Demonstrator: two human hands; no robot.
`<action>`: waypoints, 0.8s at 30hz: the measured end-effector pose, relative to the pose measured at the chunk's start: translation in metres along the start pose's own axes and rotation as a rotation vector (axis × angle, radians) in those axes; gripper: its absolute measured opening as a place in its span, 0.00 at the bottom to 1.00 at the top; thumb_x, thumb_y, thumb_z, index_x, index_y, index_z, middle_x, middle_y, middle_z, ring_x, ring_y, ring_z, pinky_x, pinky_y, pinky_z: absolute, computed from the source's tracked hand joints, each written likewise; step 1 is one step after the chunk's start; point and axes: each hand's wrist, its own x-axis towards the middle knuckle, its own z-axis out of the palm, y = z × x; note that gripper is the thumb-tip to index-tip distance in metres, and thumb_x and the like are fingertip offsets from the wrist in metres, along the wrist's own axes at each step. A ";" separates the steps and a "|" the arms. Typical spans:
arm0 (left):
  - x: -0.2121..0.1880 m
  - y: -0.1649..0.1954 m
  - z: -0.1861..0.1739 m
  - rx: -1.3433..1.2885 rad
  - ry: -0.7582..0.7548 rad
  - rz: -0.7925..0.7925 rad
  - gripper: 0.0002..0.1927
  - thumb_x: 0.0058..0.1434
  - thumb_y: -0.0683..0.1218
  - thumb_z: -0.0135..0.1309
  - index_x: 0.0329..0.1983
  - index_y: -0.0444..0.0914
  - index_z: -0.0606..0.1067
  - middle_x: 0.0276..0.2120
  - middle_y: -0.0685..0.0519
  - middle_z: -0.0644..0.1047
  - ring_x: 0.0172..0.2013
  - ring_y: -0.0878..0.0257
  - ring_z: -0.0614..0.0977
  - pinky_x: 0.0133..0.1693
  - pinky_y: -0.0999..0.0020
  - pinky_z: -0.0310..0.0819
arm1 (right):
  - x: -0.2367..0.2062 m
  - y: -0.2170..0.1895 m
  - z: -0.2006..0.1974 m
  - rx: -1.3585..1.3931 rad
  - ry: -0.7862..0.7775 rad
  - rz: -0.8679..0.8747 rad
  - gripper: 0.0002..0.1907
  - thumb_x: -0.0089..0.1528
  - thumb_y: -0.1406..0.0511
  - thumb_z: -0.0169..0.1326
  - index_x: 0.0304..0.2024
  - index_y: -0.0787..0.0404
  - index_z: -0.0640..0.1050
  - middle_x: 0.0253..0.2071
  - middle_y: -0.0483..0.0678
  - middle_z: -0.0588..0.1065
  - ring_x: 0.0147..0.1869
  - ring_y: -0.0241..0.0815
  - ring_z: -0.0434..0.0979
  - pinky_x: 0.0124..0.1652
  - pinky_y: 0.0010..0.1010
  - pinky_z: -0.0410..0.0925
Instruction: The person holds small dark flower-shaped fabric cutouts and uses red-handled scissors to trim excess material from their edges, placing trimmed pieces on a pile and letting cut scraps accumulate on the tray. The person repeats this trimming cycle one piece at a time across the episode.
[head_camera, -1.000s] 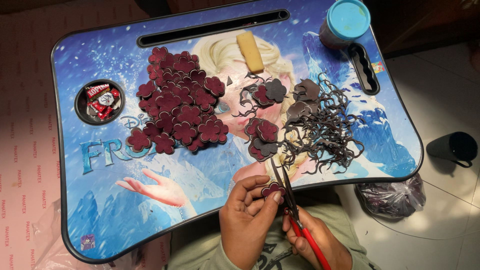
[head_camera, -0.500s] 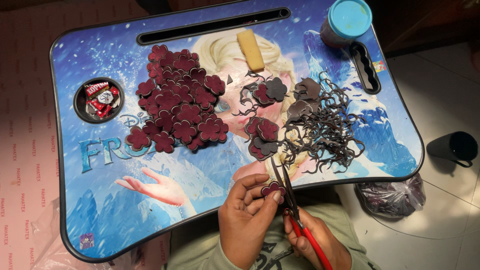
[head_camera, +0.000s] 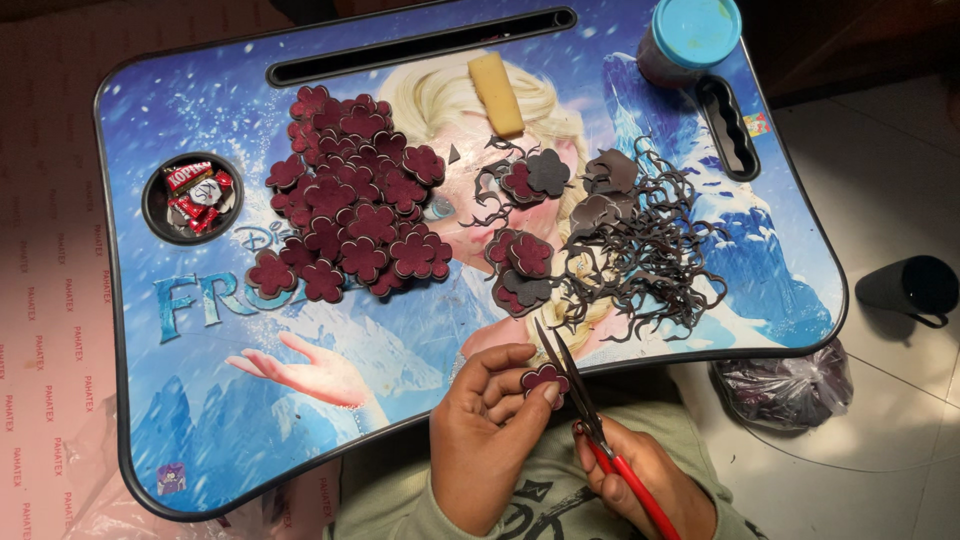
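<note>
Fingers (head_camera: 520, 385) of my L hand (head_camera: 490, 440) pinch flower (head_camera: 543, 378) at table (head_camera: 420, 390) edge; R hand (head_camera: 640, 480) grips scissors (head_camera: 580, 410), blades at piece. No shift vs 1 s ago; trimming ongoing.

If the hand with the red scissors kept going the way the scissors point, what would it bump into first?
The right hand aims the scissors up and slightly left. Past the flower piece being cut, they'd probably first meet the small stack of dark red flowers on the lap table, though depth is hard to judge.
</note>
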 end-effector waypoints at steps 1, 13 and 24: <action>0.000 0.000 0.000 0.001 -0.006 0.000 0.19 0.58 0.33 0.59 0.53 0.30 0.73 0.38 0.47 0.82 0.38 0.66 0.85 0.41 0.75 0.80 | 0.000 0.001 -0.001 -0.022 0.002 -0.013 0.42 0.56 0.30 0.47 0.39 0.62 0.71 0.24 0.41 0.65 0.27 0.31 0.61 0.27 0.24 0.57; -0.002 0.005 -0.001 0.008 -0.016 -0.012 0.20 0.59 0.33 0.59 0.55 0.30 0.72 0.38 0.47 0.83 0.37 0.66 0.84 0.41 0.75 0.79 | -0.003 0.007 -0.007 -0.088 0.001 0.011 0.40 0.54 0.30 0.49 0.35 0.60 0.71 0.23 0.41 0.67 0.27 0.32 0.64 0.27 0.25 0.59; -0.002 0.008 0.000 0.083 -0.002 -0.033 0.21 0.57 0.34 0.61 0.54 0.31 0.73 0.36 0.48 0.84 0.36 0.66 0.85 0.39 0.76 0.79 | 0.002 -0.010 -0.002 -0.088 -0.010 0.043 0.41 0.55 0.32 0.48 0.41 0.62 0.71 0.21 0.42 0.65 0.25 0.34 0.63 0.26 0.27 0.59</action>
